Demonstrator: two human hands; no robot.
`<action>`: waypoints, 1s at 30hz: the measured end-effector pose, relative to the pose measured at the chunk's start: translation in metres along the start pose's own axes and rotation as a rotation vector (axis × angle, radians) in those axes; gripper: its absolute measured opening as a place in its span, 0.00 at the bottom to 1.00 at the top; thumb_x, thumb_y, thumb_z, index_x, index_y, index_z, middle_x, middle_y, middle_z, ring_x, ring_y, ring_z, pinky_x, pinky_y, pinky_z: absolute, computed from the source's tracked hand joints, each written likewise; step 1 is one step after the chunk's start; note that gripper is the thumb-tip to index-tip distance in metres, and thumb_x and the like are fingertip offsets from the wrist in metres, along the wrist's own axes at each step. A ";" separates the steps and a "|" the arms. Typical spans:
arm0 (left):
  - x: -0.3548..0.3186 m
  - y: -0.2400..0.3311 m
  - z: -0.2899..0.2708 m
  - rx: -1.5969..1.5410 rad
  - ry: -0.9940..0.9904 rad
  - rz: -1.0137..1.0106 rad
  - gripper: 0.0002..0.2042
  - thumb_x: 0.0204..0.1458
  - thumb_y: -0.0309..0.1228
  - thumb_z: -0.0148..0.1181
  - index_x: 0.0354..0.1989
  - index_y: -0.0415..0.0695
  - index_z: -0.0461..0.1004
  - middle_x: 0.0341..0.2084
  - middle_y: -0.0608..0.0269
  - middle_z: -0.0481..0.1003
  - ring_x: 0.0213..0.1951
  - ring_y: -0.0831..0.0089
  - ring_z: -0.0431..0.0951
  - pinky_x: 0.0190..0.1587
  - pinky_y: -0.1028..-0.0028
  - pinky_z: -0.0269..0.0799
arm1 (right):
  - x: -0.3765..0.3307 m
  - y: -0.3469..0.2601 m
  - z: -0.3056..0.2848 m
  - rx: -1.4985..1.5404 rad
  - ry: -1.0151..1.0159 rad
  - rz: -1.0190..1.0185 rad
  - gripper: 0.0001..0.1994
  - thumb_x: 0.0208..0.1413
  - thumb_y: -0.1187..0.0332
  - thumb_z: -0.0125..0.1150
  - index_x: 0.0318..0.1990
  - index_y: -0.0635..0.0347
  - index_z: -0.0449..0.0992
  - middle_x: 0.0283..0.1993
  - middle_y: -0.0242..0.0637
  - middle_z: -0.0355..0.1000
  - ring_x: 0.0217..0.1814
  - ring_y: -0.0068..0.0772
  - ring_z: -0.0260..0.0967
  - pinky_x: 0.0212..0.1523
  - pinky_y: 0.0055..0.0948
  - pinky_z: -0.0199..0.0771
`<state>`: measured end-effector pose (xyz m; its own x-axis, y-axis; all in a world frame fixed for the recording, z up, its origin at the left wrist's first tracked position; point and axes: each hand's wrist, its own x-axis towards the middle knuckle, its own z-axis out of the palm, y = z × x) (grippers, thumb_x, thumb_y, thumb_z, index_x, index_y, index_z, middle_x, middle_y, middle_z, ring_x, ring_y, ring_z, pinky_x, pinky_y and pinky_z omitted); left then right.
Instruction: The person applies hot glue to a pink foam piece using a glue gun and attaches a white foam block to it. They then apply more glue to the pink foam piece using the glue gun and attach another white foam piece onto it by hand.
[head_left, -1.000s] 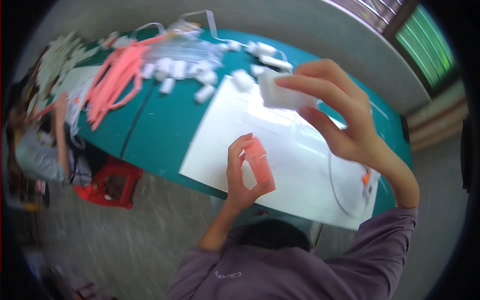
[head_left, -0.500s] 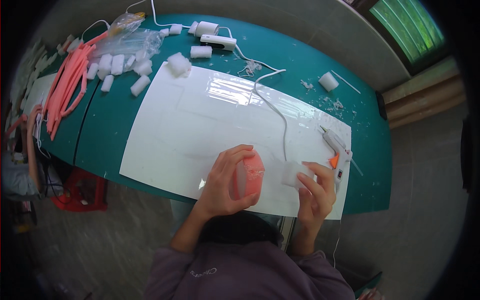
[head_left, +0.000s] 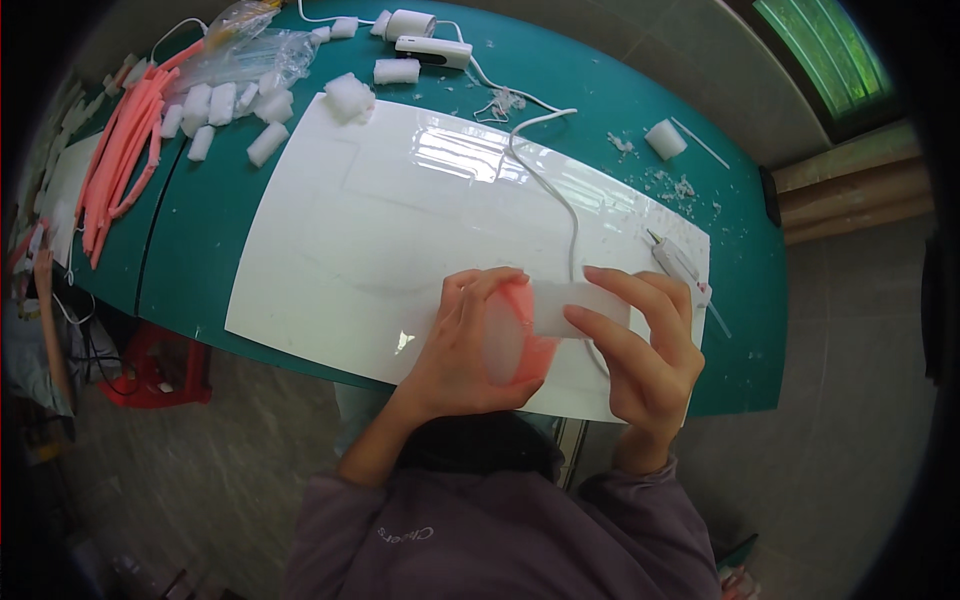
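Observation:
My left hand [head_left: 450,345] is curled around a pink foam ring [head_left: 538,358] with a whitish centre, held over the front of the white board [head_left: 380,240]. In my right hand [head_left: 650,350] a white foam block [head_left: 558,310] is pinched between thumb and fingers. Its left end meets the ring's right side; whether it is stuck there I cannot tell. Just beyond my right hand, a white hot glue gun [head_left: 677,260] lies on the board's right edge, its lower part hidden behind my fingers.
Pink foam strips [head_left: 122,165], a clear plastic bag [head_left: 250,58] and several white foam pieces [head_left: 268,144] lie on the green table [head_left: 215,230]. A white cable [head_left: 545,178] crosses the board. At far left, another person's arm [head_left: 48,310] shows above a red stool [head_left: 170,372].
My right hand has brought the white foam block left and up against the pink ring. My left hand has tilted the ring, so more of its whitish centre shows. The view has shifted slightly.

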<state>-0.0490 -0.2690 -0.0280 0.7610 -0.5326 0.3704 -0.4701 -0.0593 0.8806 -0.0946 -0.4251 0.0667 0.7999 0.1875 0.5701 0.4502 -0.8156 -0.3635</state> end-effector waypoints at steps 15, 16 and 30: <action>-0.001 -0.019 0.012 -0.283 0.093 -0.048 0.55 0.28 0.34 0.68 0.60 0.44 0.29 0.49 0.50 0.58 0.51 0.54 0.61 0.54 0.58 0.54 | 0.039 -0.001 0.017 0.024 -0.532 -0.317 0.15 0.25 0.79 0.54 0.30 0.65 0.73 0.40 0.39 0.69 0.40 0.43 0.62 0.34 0.33 0.67; -0.002 -0.018 0.010 -0.287 0.103 -0.048 0.55 0.28 0.34 0.68 0.60 0.44 0.29 0.49 0.50 0.58 0.51 0.54 0.61 0.54 0.58 0.54 | 0.041 -0.003 0.014 -0.001 -0.538 -0.329 0.16 0.25 0.80 0.54 0.30 0.65 0.73 0.39 0.39 0.69 0.40 0.43 0.62 0.34 0.33 0.67; -0.006 -0.019 -0.001 -0.436 0.081 -0.152 0.53 0.27 0.35 0.67 0.61 0.45 0.34 0.50 0.54 0.58 0.52 0.58 0.59 0.53 0.60 0.55 | 0.015 0.011 0.010 0.058 -0.331 -0.129 0.17 0.31 0.80 0.57 0.35 0.59 0.76 0.43 0.38 0.70 0.39 0.39 0.64 0.35 0.29 0.68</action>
<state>-0.0441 -0.2637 -0.0465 0.8476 -0.4763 0.2338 -0.1318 0.2378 0.9623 -0.0736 -0.4258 0.0635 0.8157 0.4619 0.3482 0.5703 -0.7429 -0.3505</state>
